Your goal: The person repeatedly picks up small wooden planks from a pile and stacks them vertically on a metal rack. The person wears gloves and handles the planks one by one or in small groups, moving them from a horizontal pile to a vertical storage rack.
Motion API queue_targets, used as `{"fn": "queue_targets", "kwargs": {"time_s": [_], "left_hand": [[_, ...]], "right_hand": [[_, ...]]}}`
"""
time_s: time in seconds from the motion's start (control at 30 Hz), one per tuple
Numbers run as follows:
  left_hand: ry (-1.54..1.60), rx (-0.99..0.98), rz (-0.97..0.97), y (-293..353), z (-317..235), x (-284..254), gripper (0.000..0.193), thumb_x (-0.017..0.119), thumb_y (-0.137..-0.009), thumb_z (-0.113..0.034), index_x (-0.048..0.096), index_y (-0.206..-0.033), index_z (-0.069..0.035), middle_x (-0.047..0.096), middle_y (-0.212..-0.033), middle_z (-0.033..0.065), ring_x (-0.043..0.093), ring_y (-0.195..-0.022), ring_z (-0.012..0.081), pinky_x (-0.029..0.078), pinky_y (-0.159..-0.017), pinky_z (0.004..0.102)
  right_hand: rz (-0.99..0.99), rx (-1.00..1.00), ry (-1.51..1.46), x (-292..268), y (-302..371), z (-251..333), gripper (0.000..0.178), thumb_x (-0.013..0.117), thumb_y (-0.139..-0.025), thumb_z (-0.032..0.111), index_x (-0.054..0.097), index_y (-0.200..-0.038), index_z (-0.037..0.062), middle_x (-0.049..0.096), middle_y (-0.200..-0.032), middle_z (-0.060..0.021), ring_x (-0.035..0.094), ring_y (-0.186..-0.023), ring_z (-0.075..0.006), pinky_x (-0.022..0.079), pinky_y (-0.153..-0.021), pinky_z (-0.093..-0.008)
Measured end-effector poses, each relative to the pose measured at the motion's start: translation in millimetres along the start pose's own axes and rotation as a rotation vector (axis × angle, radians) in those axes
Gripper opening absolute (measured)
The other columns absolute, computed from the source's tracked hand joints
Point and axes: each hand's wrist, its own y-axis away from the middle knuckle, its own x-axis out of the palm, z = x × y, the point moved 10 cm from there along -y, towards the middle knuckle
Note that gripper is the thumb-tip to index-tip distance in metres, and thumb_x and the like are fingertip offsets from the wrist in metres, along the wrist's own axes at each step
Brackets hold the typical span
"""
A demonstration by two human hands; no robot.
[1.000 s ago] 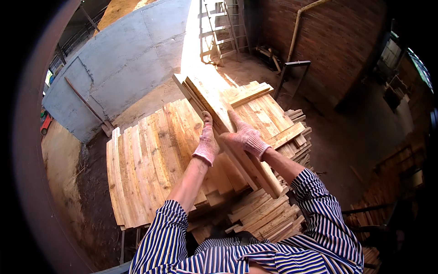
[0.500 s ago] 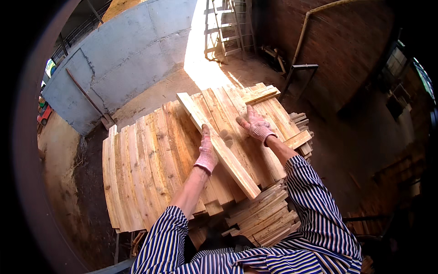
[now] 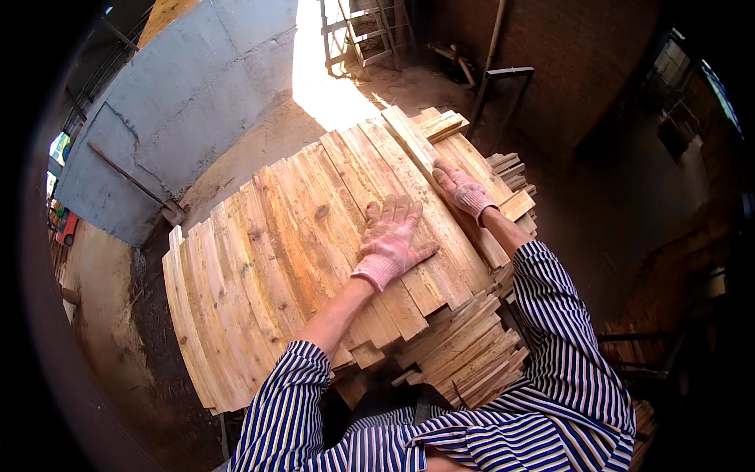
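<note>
A broad layer of pale, knotted wooden boards [image 3: 271, 236] lies side by side on a stack in front of me. My left hand [image 3: 389, 242], in a pinkish work glove with soiled fingers, rests flat on the boards, fingers spread. Farther right, my right hand [image 3: 465, 191], gloved alike, lies with outstretched fingers against the right edge of a long board [image 3: 429, 161]. This board appears to sit a little higher than the boards to its right. The right hand's fingertips touch its edge; its thumb is hard to make out.
Two short wood pieces [image 3: 442, 126] [image 3: 517, 206] lie crosswise at the stack's right side. More stacked boards [image 3: 464, 346] show below the near edge. Beyond stand a grey wall [image 3: 189, 118], a leaning long-handled tool [image 3: 130, 177], a wooden ladder [image 3: 358, 35] and a dark metal frame [image 3: 510, 75].
The loose board that lay slanted between my hands now lies in line with the others. My left hand has gone from its edge to flat on the layer. The view has shifted slightly.
</note>
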Motion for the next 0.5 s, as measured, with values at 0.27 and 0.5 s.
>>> {"fn": "queue_targets", "kwargs": {"time_s": [0.27, 0.5], "left_hand": [[0.473, 0.043, 0.071, -14, -9, -56, 0.1, 0.043, -0.091, -0.082, 0.026, -0.163, -0.016, 0.029, -0.167, 0.0171, 0.02, -0.157, 0.0374, 0.011, -0.127, 0.0552], [0.541, 0.244, 0.091, 92, 4, -67, 0.079, 0.049, -0.1, -0.063, 0.035, -0.16, -0.014, 0.034, -0.164, 0.0178, 0.022, -0.156, 0.0385, 0.009, -0.128, 0.0537]], "right_hand": [[-0.33, -0.313, 0.044, -2, -18, -25, 0.064, 0.043, -0.103, 0.06, 0.051, -0.144, 0.0122, 0.067, -0.124, -0.0257, 0.065, -0.117, -0.038, 0.05, -0.102, -0.0486], [-1.112, 0.049, -0.459, -62, 210, -37, 0.048, 0.056, -0.103, 0.027, 0.052, -0.145, 0.005, 0.06, -0.137, -0.0201, 0.06, -0.123, -0.0289, 0.048, -0.106, -0.0402]]}}
